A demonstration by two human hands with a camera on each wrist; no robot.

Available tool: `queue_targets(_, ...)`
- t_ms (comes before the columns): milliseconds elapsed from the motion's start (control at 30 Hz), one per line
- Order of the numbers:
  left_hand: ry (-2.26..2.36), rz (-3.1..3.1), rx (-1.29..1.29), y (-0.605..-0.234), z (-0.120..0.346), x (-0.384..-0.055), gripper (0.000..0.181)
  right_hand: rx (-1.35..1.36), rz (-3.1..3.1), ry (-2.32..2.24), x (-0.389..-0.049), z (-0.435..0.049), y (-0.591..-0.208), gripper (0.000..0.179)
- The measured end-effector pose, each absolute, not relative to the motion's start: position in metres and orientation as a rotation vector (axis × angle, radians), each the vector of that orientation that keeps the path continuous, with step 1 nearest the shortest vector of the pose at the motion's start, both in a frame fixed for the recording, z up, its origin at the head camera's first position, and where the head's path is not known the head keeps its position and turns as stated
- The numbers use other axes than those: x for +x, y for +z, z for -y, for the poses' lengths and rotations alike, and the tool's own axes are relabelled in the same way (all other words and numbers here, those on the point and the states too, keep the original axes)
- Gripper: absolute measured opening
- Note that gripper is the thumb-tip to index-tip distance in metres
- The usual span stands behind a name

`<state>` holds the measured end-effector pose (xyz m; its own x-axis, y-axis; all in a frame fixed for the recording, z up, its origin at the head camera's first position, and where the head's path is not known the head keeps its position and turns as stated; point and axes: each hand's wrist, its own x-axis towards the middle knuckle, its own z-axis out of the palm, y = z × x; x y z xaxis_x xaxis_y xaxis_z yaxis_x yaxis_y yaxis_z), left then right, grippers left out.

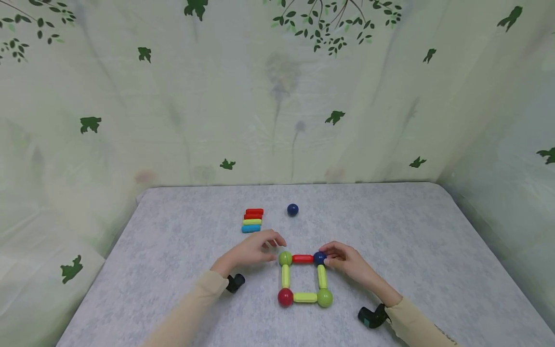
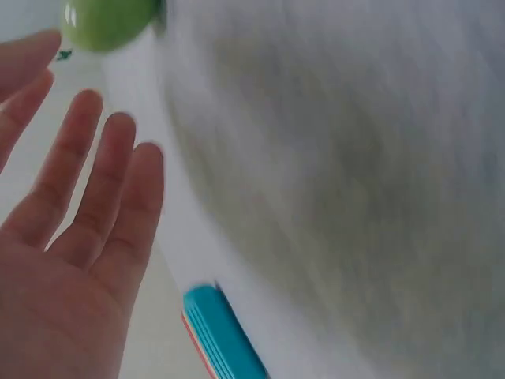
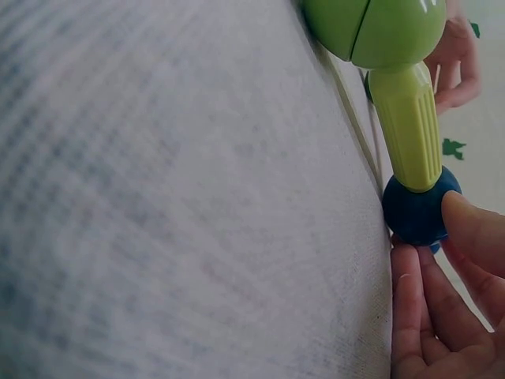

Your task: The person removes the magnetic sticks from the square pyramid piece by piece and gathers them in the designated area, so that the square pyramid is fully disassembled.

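Observation:
On the table lies a square of balls and rods. A dark blue ball [image 1: 319, 258] forms its far right corner, and my right hand [image 1: 349, 262] pinches it between thumb and fingers. From that ball a red rod [image 1: 302, 259] runs to a green ball [image 1: 285, 258] at the far left corner. Beside that green ball hovers my left hand [image 1: 257, 246], its fingers loose and holding nothing. Yellow-green rods [image 3: 406, 126] make up the other sides. The near corners are a red ball [image 1: 285, 297] and a second green ball [image 1: 324, 298].
Beyond the left hand, two red rods [image 1: 254, 211], a yellow-green rod [image 1: 252, 222] and a blue rod [image 1: 251, 229] lie in a row. Another dark blue ball [image 1: 292, 209] sits farther back. A curtain with leaf prints [image 1: 277, 120] hangs behind the table [image 1: 412, 231].

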<state>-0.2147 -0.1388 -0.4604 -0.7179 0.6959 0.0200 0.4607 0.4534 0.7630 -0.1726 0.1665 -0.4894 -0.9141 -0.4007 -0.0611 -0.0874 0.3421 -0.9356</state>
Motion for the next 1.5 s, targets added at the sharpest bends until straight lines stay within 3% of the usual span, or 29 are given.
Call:
queue_targets(300, 1.065, -2.355, 1.039, -0.47, 0.121, -0.205, 0.034, -0.43, -2.349, -1.585, -0.173, -0.166, -0.489, 0.027)
queue_targets(833, 0.881, -2.482, 1.187, -0.471, 0.118, -0.207, 0.027, -0.395, -2.363, -1.573, -0.173, -0.166, -0.494, 0.027)
queue_targets(1500, 0.936, -2.696, 1.077, -0.469, 0.113, -0.205, 0.025, -0.406, -2.347, -1.591, -0.173, -0.167, -0.495, 0.027)
